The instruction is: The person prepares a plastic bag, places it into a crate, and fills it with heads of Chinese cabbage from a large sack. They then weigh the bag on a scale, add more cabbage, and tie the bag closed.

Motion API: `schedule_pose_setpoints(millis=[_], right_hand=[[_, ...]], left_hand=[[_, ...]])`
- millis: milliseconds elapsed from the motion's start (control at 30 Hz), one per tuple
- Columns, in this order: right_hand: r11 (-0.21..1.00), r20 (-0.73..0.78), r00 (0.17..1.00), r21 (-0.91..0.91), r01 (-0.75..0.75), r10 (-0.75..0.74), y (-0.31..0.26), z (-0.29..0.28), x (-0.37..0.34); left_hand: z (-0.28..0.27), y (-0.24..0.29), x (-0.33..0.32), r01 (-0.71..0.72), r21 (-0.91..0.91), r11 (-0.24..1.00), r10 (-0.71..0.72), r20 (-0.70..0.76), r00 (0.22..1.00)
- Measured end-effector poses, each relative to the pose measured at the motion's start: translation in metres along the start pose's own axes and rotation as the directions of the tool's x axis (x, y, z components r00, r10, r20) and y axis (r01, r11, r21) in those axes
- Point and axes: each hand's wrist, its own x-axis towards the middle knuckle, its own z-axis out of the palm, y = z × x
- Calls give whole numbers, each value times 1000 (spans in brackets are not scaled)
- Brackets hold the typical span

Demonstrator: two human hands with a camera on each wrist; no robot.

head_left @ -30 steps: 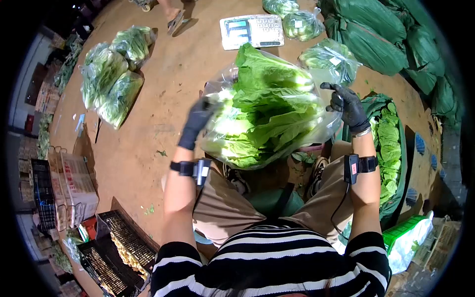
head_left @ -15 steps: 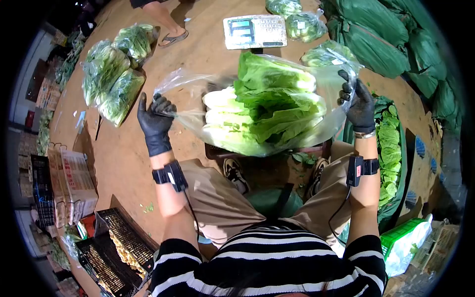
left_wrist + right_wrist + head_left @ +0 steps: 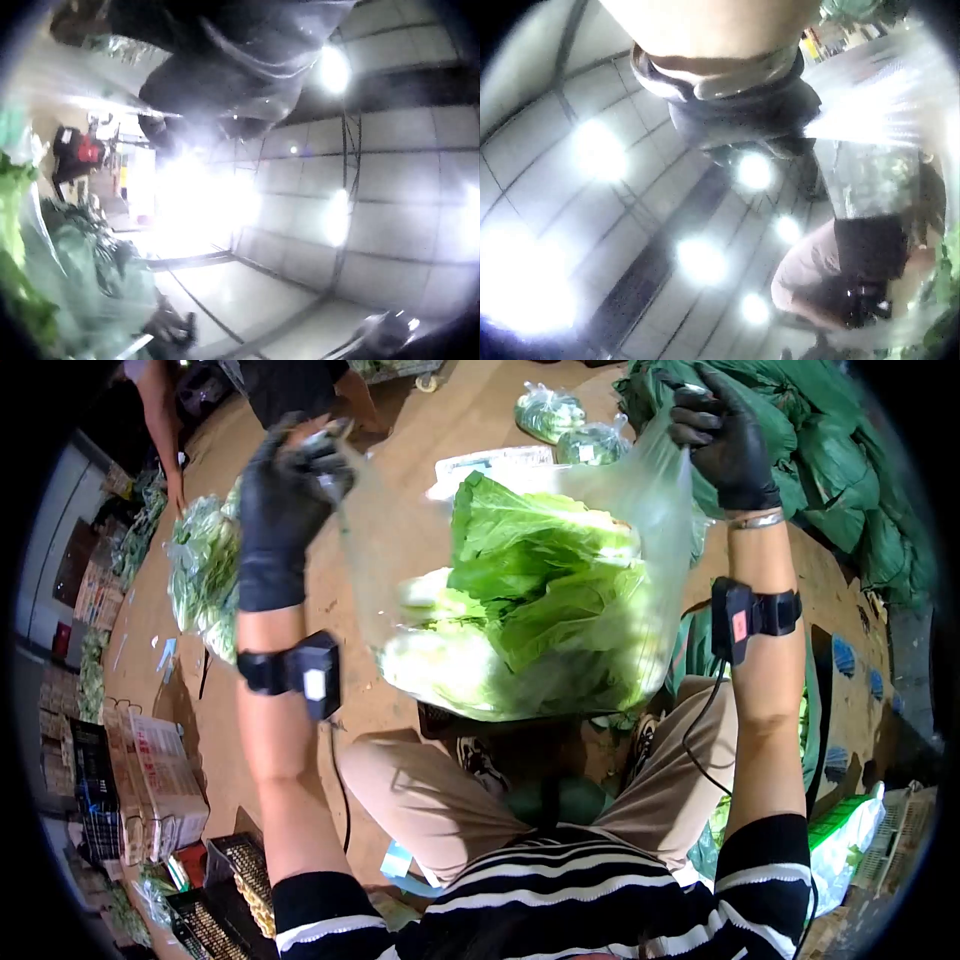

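A large clear plastic bag (image 3: 672, 530) full of leafy green lettuce (image 3: 540, 595) is stretched upright before the seated person. My left hand (image 3: 285, 515), in a black glove, grips the bag's rim on the left. On the opposite side, my black-gloved right hand (image 3: 730, 445) holds the rim with curled fingers, a little higher. Both hands are raised above the lettuce, with the bag pulled taut between them. Leaves (image 3: 15, 232) show at the edge of the left wrist view, below the gloved hand. In the right wrist view, glare covers part of the plastic.
Behind the bag, a white scale (image 3: 495, 462) is partly covered. Bagged greens (image 3: 200, 565) lie at left, with another bag (image 3: 548, 412) at the back. Green sacks (image 3: 840, 475) are piled at right. Another person (image 3: 290, 390) bends at the back left. A black crate (image 3: 205, 920) sits at lower left.
My left hand first moved out to the left with the rim, opening the bag wide. Both hands then rose, drawing its sides upward. The other person came closer to the bagged greens at left.
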Motion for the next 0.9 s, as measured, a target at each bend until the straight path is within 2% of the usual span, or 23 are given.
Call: schedule_pose_setpoints(millis=[33, 67, 100, 133, 167, 200, 233, 267, 333, 367, 400, 433, 467, 500, 533, 600, 633, 667, 733, 767, 833, 867, 900], right_hand=[[991, 13, 998, 115, -64, 63, -13, -18, 4], [964, 39, 991, 228, -135, 130, -23, -33, 6], [990, -70, 995, 120, -69, 78, -15, -49, 3], [997, -400, 914, -69, 34, -59, 10, -29, -13], [997, -380, 925, -72, -32, 2, 30, -29, -30], [992, -359, 931, -81, -96, 61, 47, -37, -41], [967, -103, 964, 95, -236, 246, 43, -70, -43], [887, 188, 911, 225, -404, 367, 31, -98, -43], [947, 177, 948, 138, -290, 265, 13, -70, -47], [968, 46, 974, 115, -224, 220, 12, -46, -45], [983, -90, 981, 80, -166, 173, 15, -31, -47], [970, 316, 939, 149, -193, 138, 22, -42, -40], [988, 590, 805, -78, 133, -62, 34, -78, -37], [992, 445, 895, -121, 38, 20, 47, -68, -39], [988, 282, 954, -142, -61, 100, 61, -48, -49], [902, 220, 972, -432, 22, 82, 70, -31, -73], [895, 270, 959, -444, 44, 87, 66, -31, -81], [913, 119, 989, -406, -35, 91, 66, -36, -87], [763, 178, 984, -634, 126, -14, 73, -40, -90], [768, 183, 983, -627, 131, -18, 81, -38, -90], [684, 154, 962, -678, 268, -224, 102, -39, -89], [375, 250, 900, -844, 384, -358, 116, -44, -79], [396, 233, 922, -850, 348, -309, 123, -48, -79]], left_hand=[[-29, 18, 13, 350, -283, 893, -186, 476, 860], [-32, 13, 0, 302, -395, 868, -164, 346, 924], [-35, 1, -12, 244, -412, 878, -151, 247, 957], [-39, -21, -23, 189, -423, 886, -140, 144, 980], [-42, -52, -30, 71, -85, 994, -75, -36, 997], [-22, -72, -47, 193, 33, 981, -187, -131, 974], [-45, -68, -47, 289, -54, 956, -286, 60, 956], [-71, -59, -44, 391, -116, 913, -353, 257, 900], [-70, -28, -51, 309, -279, 909, -291, 104, 951], [-50, -20, -58, 235, -334, 913, -234, 44, 971], [-29, -20, -68, 106, -168, 980, -142, -214, 966], [-36, -27, -62, 161, -281, 946, -160, 26, 987], [-46, -36, -51, 222, -378, 899, -121, 272, 955], [-44, -50, -46, 161, -270, 949, -131, 126, 983], [-41, -63, -48, 198, -245, 949, -116, 313, 943], [-39, -76, -57, 186, 248, 951, -247, 245, 937], [-45, -77, -62, 140, 318, 938, -241, 304, 922], [-54, -76, -67, 92, 386, 918, -241, 359, 902], [-67, -81, -72, 31, 417, 908, -211, 393, 895], [-71, -84, -73, -64, 526, 848, -129, 322, 938], [-79, -98, -66, -234, 648, 724, 88, 250, 964], [-78, -107, -62, -237, 650, 722, 90, 252, 964], [-74, -118, -59, -289, 611, 737, 149, 271, 951]])
